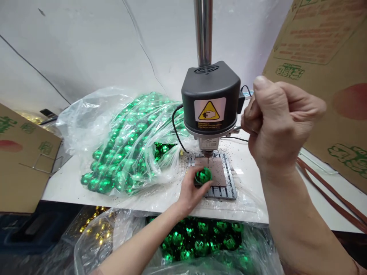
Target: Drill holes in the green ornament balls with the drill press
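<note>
A shiny green faceted ball sits between the thumb and fingers of my left hand, over the slotted base plate of a small drill press. Beneath the ball lies a brownish square pad. Just above and behind the ball is the chuck, with a thin bit pointing down. The black drill press head bears a yellow warning label. My right hand is closed in a fist at the right of the head, around the drill press lever; a short metal rod shows beside it, its grip hidden.
A clear plastic bag of green balls lies left of the press. Below the table edge, another bag holds more green balls. Gold balls show lower left. Cardboard boxes stand at both sides. Dark shavings dot the white tabletop.
</note>
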The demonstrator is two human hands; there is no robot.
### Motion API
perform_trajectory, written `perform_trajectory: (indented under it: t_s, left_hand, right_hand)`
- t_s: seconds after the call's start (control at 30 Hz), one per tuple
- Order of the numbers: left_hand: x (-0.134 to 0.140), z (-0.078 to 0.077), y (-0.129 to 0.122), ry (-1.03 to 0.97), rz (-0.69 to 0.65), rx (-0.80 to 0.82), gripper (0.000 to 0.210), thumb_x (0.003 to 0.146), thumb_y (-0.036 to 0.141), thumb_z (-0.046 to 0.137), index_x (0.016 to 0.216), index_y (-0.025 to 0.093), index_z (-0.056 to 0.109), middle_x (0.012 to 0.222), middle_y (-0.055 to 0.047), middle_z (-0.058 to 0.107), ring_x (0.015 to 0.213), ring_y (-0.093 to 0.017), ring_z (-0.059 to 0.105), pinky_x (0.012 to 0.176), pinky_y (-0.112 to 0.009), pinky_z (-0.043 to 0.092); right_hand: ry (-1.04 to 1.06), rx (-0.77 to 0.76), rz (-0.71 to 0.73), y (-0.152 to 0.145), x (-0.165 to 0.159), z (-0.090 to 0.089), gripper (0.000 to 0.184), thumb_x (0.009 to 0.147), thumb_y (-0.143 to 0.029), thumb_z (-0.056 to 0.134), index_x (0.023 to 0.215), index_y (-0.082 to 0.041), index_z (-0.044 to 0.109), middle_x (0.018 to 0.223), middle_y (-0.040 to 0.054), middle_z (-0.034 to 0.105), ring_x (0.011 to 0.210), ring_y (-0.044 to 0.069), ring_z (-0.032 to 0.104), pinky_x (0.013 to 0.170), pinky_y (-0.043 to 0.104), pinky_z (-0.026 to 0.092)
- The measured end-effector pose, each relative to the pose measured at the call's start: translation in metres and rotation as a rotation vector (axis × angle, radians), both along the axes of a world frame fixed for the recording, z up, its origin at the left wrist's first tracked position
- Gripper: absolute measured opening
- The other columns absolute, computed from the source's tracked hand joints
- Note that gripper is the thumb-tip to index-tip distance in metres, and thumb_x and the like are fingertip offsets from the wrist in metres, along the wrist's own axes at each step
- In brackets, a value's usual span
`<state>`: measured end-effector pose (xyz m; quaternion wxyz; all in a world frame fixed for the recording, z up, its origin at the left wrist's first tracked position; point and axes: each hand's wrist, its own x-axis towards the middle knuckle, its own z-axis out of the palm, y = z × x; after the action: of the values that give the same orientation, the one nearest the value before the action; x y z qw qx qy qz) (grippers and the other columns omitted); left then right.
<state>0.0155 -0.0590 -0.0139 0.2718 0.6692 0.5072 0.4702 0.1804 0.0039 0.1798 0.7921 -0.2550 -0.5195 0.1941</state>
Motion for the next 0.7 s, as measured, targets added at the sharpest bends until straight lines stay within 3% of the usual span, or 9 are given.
perform_trajectory:
  t_s: [0.1, 0.23, 0.33, 0.4, 0.47, 0.53, 0.6, 0.7]
  left_hand:
    - [-0.034, 0.005, -0.052, 0.214, -0.229, 0.038, 0.048, 0.085, 0.037, 0.073, 0.131, 0.036, 0.059, 0.128, -0.010, 0.063, 0.116, -0.030, 0.064, 0.095, -0.046, 0.055]
    - [-0.084, 0.006, -0.119, 0.599, -0.559, -0.053, 0.083, 0.078, 0.050, 0.078, 0.150, 0.054, 0.036, 0.127, -0.004, 0.068, 0.104, -0.029, 0.070, 0.083, -0.043, 0.062]
    - [-0.103, 0.011, -0.126, 0.665, -0.537, 0.033, 0.080, 0.084, 0.042, 0.073, 0.153, 0.049, 0.032, 0.126, -0.002, 0.071, 0.108, -0.029, 0.069, 0.089, -0.044, 0.061]
    - [-0.108, 0.019, -0.100, 0.559, -0.353, 0.178, 0.063, 0.092, 0.025, 0.060, 0.149, 0.044, 0.041, 0.121, -0.003, 0.072, 0.109, -0.027, 0.069, 0.091, -0.043, 0.059]
    - [-0.109, 0.031, -0.052, 0.473, -0.093, 0.267, 0.049, 0.093, 0.010, 0.045, 0.133, 0.035, 0.057, 0.115, -0.005, 0.072, 0.107, -0.025, 0.068, 0.093, -0.044, 0.056]
    - [-0.110, 0.045, 0.004, 0.597, 0.117, 0.163, 0.040, 0.088, 0.003, 0.042, 0.113, 0.023, 0.066, 0.107, -0.010, 0.071, 0.104, -0.027, 0.067, 0.094, -0.045, 0.054]
    - [-0.111, 0.056, 0.056, 0.823, 0.264, -0.096, 0.039, 0.082, -0.003, 0.044, 0.105, 0.018, 0.067, 0.110, -0.014, 0.069, 0.110, -0.030, 0.064, 0.097, -0.046, 0.052]
    - [-0.115, 0.058, 0.108, 0.893, 0.286, -0.212, 0.040, 0.080, -0.003, 0.052, 0.112, 0.016, 0.068, 0.114, -0.017, 0.070, 0.112, -0.033, 0.064, 0.097, -0.046, 0.051]
  right_hand:
    - [0.008, 0.010, -0.025, 0.000, 0.000, -0.004, 0.042, 0.087, -0.022, 0.062, 0.049, -0.016, 0.045, 0.045, -0.0044, 0.036, 0.042, 0.002, 0.030, 0.043, 0.026, 0.019]
    - [0.027, 0.010, -0.034, 0.000, -0.001, -0.006, 0.039, 0.086, -0.019, 0.062, 0.050, -0.016, 0.048, 0.044, -0.0046, 0.037, 0.040, 0.003, 0.033, 0.041, 0.027, 0.020]
    - [0.050, 0.032, -0.051, 0.001, -0.002, -0.005, 0.040, 0.084, -0.020, 0.063, 0.047, -0.017, 0.047, 0.041, -0.0048, 0.036, 0.037, 0.005, 0.034, 0.040, 0.029, 0.020]
    - [0.058, 0.038, -0.054, 0.001, -0.003, -0.005, 0.039, 0.083, -0.020, 0.063, 0.047, -0.017, 0.048, 0.041, -0.0048, 0.036, 0.036, 0.005, 0.034, 0.038, 0.029, 0.019]
    - [0.060, 0.034, -0.065, 0.001, -0.003, -0.006, 0.038, 0.083, -0.019, 0.063, 0.048, -0.017, 0.049, 0.041, -0.0049, 0.038, 0.036, 0.004, 0.034, 0.037, 0.029, 0.019]
    - [0.067, 0.020, -0.070, 0.001, -0.004, -0.006, 0.037, 0.083, -0.019, 0.062, 0.049, -0.017, 0.050, 0.042, -0.0050, 0.039, 0.036, 0.004, 0.034, 0.037, 0.029, 0.019]
    - [0.079, 0.020, -0.065, 0.001, -0.004, -0.007, 0.037, 0.082, -0.019, 0.063, 0.048, -0.017, 0.050, 0.041, -0.0049, 0.038, 0.035, 0.004, 0.033, 0.037, 0.029, 0.018]
    - [0.066, 0.023, -0.076, -0.001, -0.004, -0.007, 0.037, 0.083, -0.019, 0.062, 0.048, -0.017, 0.048, 0.042, -0.0055, 0.038, 0.036, 0.004, 0.034, 0.038, 0.028, 0.020]
